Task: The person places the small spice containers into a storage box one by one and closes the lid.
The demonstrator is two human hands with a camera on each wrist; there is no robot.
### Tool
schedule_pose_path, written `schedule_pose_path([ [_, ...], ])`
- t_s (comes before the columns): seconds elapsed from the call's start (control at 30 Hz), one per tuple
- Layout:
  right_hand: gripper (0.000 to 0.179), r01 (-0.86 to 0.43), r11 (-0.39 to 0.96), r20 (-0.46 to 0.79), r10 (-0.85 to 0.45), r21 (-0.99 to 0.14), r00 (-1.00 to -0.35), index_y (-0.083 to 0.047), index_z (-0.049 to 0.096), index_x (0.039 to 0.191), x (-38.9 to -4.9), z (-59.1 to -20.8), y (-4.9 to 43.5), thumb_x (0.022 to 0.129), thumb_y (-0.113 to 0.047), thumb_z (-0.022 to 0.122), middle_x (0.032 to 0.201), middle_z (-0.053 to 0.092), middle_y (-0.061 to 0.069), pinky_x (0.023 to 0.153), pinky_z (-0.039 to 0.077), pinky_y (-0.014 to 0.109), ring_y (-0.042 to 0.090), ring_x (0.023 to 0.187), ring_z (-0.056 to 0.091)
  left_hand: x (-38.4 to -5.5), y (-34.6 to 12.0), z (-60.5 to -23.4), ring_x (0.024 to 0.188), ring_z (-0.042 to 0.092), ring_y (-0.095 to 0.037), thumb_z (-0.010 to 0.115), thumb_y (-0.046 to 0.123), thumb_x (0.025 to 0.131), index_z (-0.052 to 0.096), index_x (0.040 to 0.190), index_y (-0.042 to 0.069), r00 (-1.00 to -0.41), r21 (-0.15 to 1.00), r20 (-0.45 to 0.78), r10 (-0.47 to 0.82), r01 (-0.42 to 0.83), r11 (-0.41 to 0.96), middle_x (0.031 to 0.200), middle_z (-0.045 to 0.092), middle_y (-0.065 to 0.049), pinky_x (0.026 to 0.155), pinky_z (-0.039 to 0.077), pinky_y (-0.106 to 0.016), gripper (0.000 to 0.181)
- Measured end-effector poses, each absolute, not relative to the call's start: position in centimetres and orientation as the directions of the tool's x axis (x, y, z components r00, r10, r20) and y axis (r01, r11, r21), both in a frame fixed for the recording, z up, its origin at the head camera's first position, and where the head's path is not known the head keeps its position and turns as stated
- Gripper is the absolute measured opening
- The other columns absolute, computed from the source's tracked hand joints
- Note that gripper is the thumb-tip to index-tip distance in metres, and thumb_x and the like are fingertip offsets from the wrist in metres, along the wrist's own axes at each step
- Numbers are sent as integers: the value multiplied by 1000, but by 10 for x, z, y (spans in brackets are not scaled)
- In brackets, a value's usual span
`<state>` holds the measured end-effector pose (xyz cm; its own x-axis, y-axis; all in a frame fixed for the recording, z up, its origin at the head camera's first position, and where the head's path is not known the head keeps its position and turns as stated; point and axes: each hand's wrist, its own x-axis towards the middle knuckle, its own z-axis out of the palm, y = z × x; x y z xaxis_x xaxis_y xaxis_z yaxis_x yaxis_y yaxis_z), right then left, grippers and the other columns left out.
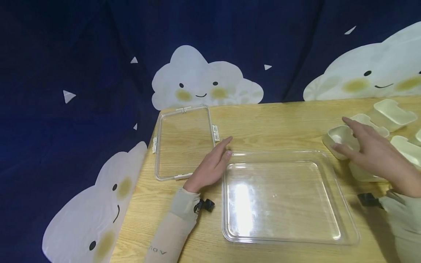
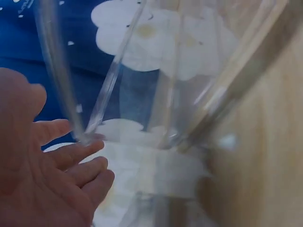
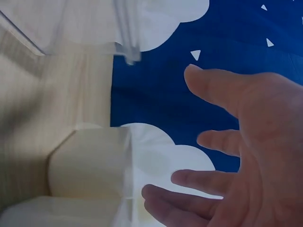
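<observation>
A large clear plastic box (image 1: pixel 279 204) stands on the table in front of me. At its far left corner is my left hand (image 1: pixel 210 166), fingers relaxed and nothing gripped. In the left wrist view, those fingertips (image 2: pixel 97 144) overlap the box's clear wall (image 2: pixel 102 101); whether they touch it I cannot tell. My right hand (image 1: pixel 378 155) is spread over several small cream-coloured bins (image 1: pixel 340 138) at the right, hiding part of them. The right wrist view has its fingers apart and holding nothing, with a cream bin (image 3: pixel 90 163) beyond them.
A clear lid (image 1: pixel 184 142) with white clips (image 1: pixel 215 133) lies flat left of the box, near the table's left edge. Behind the wooden table (image 1: pixel 263 124) hangs a dark blue curtain (image 1: pixel 230 29) with smiling clouds. Each wrist bears a small black mount (image 1: pixel 208 205).
</observation>
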<state>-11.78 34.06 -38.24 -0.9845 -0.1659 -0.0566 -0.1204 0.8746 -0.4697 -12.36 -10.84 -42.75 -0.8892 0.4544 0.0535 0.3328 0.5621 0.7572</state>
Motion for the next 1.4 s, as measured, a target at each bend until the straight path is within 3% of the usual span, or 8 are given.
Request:
schedule_pose_path([
  [0.2, 78, -163, 890, -55, -205, -425, -977, -5, 26, 163, -119, -389, 337, 103, -43, 60, 154, 40, 39, 96, 40, 70, 59, 127, 50, -119, -97, -438, 147, 51, -28, 27, 43, 113, 29, 163, 16, -902, 818, 55, 429, 287, 498, 162, 48, -8, 124, 38, -46, 57],
  [0.5, 58, -181, 917, -60, -215, -355, -975, 3, 50, 148, -123, -396, 332, 107, -39, 52, 126, 67, 36, 89, 47, 69, 57, 117, 64, -117, -90, -450, 136, 59, -30, 32, 30, 114, 38, 156, 12, -941, 953, 10, 337, 111, 282, 149, 60, -9, 117, 46, -48, 46],
  [0.67, 43, -225, 919, -3, -239, -325, -971, 3, 59, 139, -123, -402, 333, 108, -25, 51, 125, 68, 35, 87, 48, 68, 59, 116, 61, -117, -89, -458, 135, 60, -34, 40, 25, 112, 41, 153, 7, -952, 997, -41, 303, -22, 68, 145, 63, -16, 120, 44, -48, 46],
  [0.8, 36, -265, 915, 46, -264, -304, -964, 1, 59, 137, -123, -408, 335, 106, -17, 53, 114, 72, 33, 82, 50, 67, 55, 103, 68, -118, -86, -463, 137, 60, -31, 45, 23, 109, 44, 151, 2, -960, 997, -47, 276, -63, -50, 142, 64, -21, 121, 44, -45, 47],
  [0.93, 35, -295, 910, 77, -285, -290, -955, 0, 57, 135, -124, -411, 335, 102, -11, 56, 96, 75, 23, 76, 52, 62, 41, 84, 71, -118, -86, -466, 135, 60, -29, 45, 21, 109, 50, 147, 2, -964, 997, -45, 263, -58, -44, 142, 65, -19, 118, 45, -44, 44],
  [1.13, 38, -323, 908, 135, -296, -269, -946, 0, 56, 133, -123, -414, 336, 96, -4, 61, 97, 76, 25, 74, 52, 65, 49, 83, 71, -119, -85, -466, 138, 56, -22, 48, 20, 108, 65, 136, 7, -963, 999, -46, 267, -39, 31, 144, 64, -9, 115, 43, -39, 35],
  [1.23, 40, -330, 909, 162, -297, -254, -941, 0, 56, 132, -124, -416, 337, 93, -2, 62, 92, 76, 24, 71, 51, 64, 46, 76, 70, -121, -86, -467, 138, 55, -19, 47, 20, 108, 68, 132, 11, -959, 998, -52, 277, -39, 54, 143, 65, -6, 117, 41, -38, 33],
  [1.4, 42, -335, 905, 163, -300, -262, -940, 1, 54, 134, -124, -419, 337, 93, -1, 62, 95, 77, 27, 74, 53, 65, 49, 83, 73, -122, -86, -468, 139, 54, -18, 46, 22, 109, 69, 131, 13, -956, 996, -63, 288, -44, 71, 143, 65, -3, 119, 39, -41, 33],
])
